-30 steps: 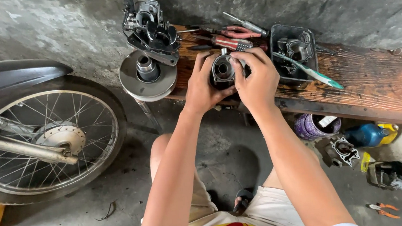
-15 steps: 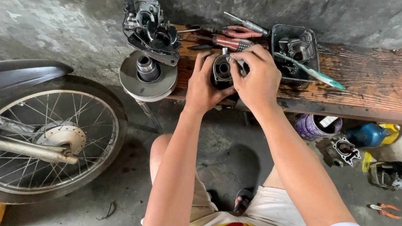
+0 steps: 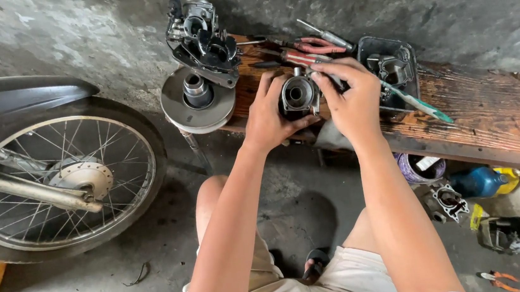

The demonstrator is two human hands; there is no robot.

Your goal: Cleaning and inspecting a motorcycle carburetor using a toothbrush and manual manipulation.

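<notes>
Both my hands hold a small grey metal engine part, a carburetor body (image 3: pixel 298 95) with a round opening facing up, just above the edge of a worn wooden bench (image 3: pixel 492 111). My left hand (image 3: pixel 268 116) cups it from the left and below. My right hand (image 3: pixel 349 96) grips its right side, fingers curled over the top. Behind it lie red-handled pliers (image 3: pixel 311 49) and a screwdriver (image 3: pixel 325 33).
A round metal pulley disc (image 3: pixel 198 101) and a black engine assembly (image 3: pixel 202 37) sit at the bench's left end. A black tray (image 3: pixel 390 67) holds parts. A motorcycle wheel (image 3: pixel 53 178) stands left. A blue bottle (image 3: pixel 479 182), a tin and loose parts lie on the floor at right.
My right hand has shifted from the front of the part to its right side, uncovering the round opening. The left hand keeps its hold.
</notes>
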